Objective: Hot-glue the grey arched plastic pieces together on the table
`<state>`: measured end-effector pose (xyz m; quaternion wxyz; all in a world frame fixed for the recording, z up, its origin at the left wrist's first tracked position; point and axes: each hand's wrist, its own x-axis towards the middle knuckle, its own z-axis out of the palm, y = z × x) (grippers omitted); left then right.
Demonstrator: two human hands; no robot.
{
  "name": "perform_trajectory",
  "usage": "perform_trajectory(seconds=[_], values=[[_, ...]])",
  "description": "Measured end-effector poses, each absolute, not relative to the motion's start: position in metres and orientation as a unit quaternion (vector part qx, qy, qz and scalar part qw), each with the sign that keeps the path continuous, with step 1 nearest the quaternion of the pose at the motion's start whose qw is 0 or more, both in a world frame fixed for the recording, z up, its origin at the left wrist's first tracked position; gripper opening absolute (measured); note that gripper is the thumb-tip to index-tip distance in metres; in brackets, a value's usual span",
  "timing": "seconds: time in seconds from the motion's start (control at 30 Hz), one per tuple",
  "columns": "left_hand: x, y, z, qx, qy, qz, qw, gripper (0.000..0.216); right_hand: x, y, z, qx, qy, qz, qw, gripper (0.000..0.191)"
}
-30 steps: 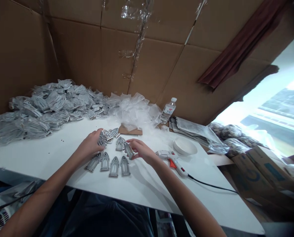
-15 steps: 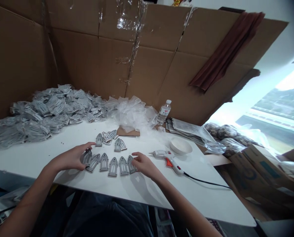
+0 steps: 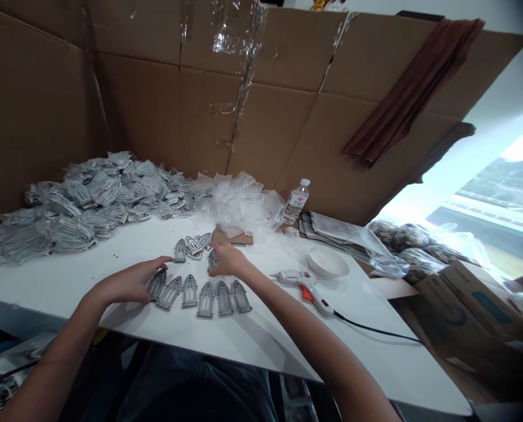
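While the open left hand [image 3: 123, 283] touches arched grey metal pieces [image 3: 206, 299], the curled right hand [image 3: 228, 259] covers another, grip unclear

A white bowl [image 3: 328, 263] is set just beyond the glue gun [image 3: 303, 285], with a water bottle [image 3: 297, 201] and crumpled plastic [image 3: 242, 205] placed farther behind it.

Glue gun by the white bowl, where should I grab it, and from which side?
Grip the white handle of the hot glue gun from the near side with your right hand. It lies on its side, handle angled toward you, nozzle pointing left toward the grey arched pieces. The black cord leaves the handle's end, past the orange trigger.
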<state>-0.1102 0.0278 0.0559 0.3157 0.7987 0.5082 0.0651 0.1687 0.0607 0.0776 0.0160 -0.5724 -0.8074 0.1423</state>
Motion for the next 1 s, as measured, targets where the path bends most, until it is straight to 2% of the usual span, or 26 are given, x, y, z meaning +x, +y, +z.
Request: perform_trajectory(seconds=[0.2, 0.47, 0.53, 0.67, 0.7, 0.87, 1.0], values=[[-0.105, 0.048, 0.06, 0.809, 0.512, 0.08, 0.277, 0.09, 0.167, 0.082, 0.071, -0.553, -0.824, 0.126, -0.013, 0.045], [-0.065, 0.109, 0.054, 0.817, 0.526, 0.064, 0.23, 0.104, 0.212, 0.075, 0.076, -0.591, -0.795, 0.13, -0.047, 0.043], [-0.056, 0.116, 0.053, 0.822, 0.52, 0.062, 0.222, 0.097, 0.218, 0.073, 0.074, -0.591, -0.793, 0.137, -0.052, 0.043], [-0.049, 0.119, 0.051, 0.83, 0.511, 0.065, 0.214, 0.061, 0.218, 0.076, 0.071, -0.585, -0.795, 0.152, -0.055, 0.044], [-0.049, 0.118, 0.051, 0.83, 0.511, 0.064, 0.213, 0.06, 0.218, 0.078, 0.07, -0.583, -0.795, 0.157, -0.057, 0.044], [-0.06, 0.11, 0.054, 0.823, 0.523, 0.045, 0.218, 0.104, 0.21, 0.089, 0.073, -0.564, -0.805, 0.171, -0.066, 0.044], [-0.071, 0.102, 0.056, 0.824, 0.516, 0.024, 0.231, 0.11, 0.197, 0.098, 0.073, -0.547, -0.818, 0.166, -0.064, 0.039]])
